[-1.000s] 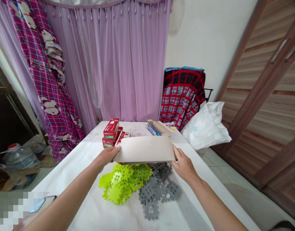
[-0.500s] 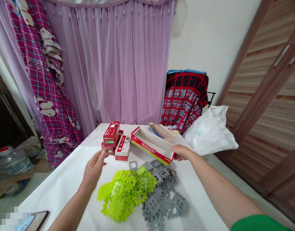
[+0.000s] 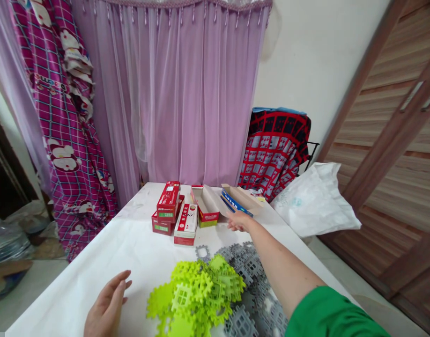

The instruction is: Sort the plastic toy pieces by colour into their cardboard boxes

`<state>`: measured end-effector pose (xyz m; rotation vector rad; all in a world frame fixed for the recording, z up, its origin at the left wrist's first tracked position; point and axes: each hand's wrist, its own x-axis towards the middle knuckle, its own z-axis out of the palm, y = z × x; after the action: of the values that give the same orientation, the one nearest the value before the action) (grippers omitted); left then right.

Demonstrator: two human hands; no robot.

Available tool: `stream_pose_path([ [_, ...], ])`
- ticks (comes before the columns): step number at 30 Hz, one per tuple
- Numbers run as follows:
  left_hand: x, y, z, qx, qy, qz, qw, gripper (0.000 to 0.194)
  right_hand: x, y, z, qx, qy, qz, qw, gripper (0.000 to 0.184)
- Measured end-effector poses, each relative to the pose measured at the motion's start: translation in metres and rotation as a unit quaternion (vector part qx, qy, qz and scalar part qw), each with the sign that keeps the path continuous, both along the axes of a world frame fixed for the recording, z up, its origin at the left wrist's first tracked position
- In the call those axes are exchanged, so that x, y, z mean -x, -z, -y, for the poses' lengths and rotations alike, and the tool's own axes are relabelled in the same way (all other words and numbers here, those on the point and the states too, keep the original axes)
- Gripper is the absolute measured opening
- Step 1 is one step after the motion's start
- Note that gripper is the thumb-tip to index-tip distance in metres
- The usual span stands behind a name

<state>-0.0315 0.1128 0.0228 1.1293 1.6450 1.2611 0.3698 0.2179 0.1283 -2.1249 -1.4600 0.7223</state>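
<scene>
My left hand [image 3: 107, 304] is over the left front of the table, empty, with fingers apart. To its right lies a heap of lime-green interlocking plastic tiles [image 3: 197, 295]. Grey tiles of the same kind [image 3: 246, 264] are piled beside them, partly behind my right forearm. Farther back, my right hand [image 3: 239, 221] reaches out with loose fingers and appears to hold nothing. Just left of its fingertips stands an open red and yellow carton [image 3: 208, 217]. Right behind the hand is an open blue carton [image 3: 234, 200], its near end partly covered.
Red boxes [image 3: 168, 201] are stacked at the back left of the white-covered table [image 3: 130, 243]. A white and red box [image 3: 186, 224] stands beside them. A white plastic bag [image 3: 309, 201] bulges at the right edge. Behind are a purple curtain [image 3: 187, 93] and a cloth-draped chair [image 3: 271, 145].
The red and yellow carton has left my right hand and turned lengthwise beside the white and red box. My left hand has pulled back toward me. The view has shifted slightly.
</scene>
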Motion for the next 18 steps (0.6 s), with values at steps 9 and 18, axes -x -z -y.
stream_pose_path([
  [9,0.003,0.004,-0.001,-0.008,-0.052,0.067,0.996,0.059,0.04,0.029,-0.021,0.041,-0.083,0.065,0.994,0.024],
  [18,0.003,0.004,-0.001,-0.015,-0.057,0.078,0.995,0.056,0.05,0.036,-0.055,0.054,-0.072,0.144,0.985,0.073],
])
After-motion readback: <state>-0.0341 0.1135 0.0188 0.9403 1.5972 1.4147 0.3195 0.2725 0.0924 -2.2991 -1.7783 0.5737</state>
